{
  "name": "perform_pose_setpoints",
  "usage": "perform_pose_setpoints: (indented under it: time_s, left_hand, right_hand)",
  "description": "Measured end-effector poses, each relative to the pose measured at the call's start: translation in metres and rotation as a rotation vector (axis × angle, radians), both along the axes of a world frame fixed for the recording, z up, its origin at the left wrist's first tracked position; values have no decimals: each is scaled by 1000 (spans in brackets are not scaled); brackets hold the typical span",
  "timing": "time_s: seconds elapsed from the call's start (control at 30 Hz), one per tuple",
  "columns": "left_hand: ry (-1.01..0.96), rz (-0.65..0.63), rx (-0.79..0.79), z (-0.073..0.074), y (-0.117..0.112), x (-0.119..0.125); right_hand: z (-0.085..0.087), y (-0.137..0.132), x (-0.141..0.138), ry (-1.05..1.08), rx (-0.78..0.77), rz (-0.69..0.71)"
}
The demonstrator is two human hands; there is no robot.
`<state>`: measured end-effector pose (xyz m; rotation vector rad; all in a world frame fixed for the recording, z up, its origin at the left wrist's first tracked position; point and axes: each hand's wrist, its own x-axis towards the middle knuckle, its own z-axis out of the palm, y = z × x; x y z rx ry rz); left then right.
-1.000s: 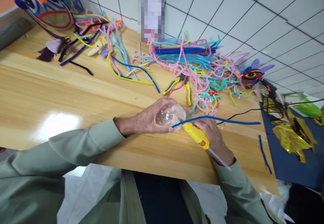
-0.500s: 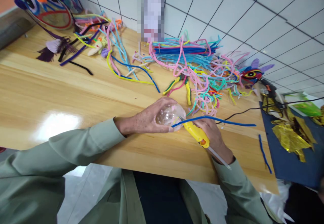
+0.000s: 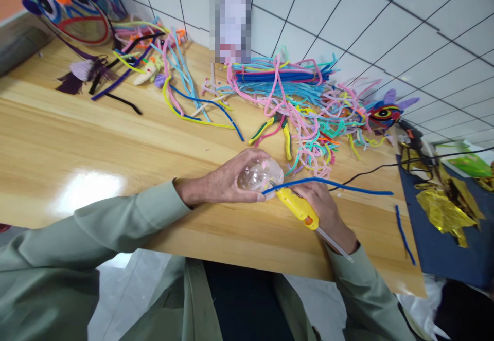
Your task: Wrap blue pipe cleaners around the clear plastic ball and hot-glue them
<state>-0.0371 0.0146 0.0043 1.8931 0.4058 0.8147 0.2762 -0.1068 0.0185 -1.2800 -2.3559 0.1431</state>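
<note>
My left hand (image 3: 235,179) is wrapped round a clear, rounded plastic piece (image 3: 260,174), with pink bits showing on it. One end of a blue pipe cleaner (image 3: 332,180) lies at the piece's lower edge, close to my left thumb; the rest stretches off to the right above my right hand. In my right hand (image 3: 318,199) is a yellow hot glue gun (image 3: 297,207), its metal tip at the plastic piece beside the blue end. A translucent glue stick (image 3: 334,243) sticks out of the gun's back.
Pliers (image 3: 287,138) with yellow handles lie beyond my hands, beside tangled pipe cleaners (image 3: 309,125). A black cord (image 3: 370,167) crosses the right side. Gold foil (image 3: 443,210) rests on a dark mat. A decorated mask (image 3: 73,12) stands at far left.
The glue gun and my right hand have shifted very slightly, the tip moving a little left and down along the plastic piece. My left hand stays in place.
</note>
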Motion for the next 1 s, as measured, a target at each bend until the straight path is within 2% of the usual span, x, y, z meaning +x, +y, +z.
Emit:
perform_pose_setpoints:
  time_s: [0.17, 0.3, 0.5, 0.77, 1.0]
  left_hand:
    - [-1, 10, -3, 0, 0, 0]
    - [12, 8, -6, 1, 0, 0]
    - [24, 5, -29, 2, 0, -1]
    - [-3, 9, -33, -1, 0, 1]
    - [-9, 10, 3, -2, 1, 1]
  right_hand:
    - [8, -1, -11, 1, -15, 37]
    - [5, -1, -9, -14, 28, 41]
    - [1, -6, -2, -75, -51, 23]
    - [3, 1, -10, -57, 90, 19]
    - [6, 1, -14, -42, 92, 16]
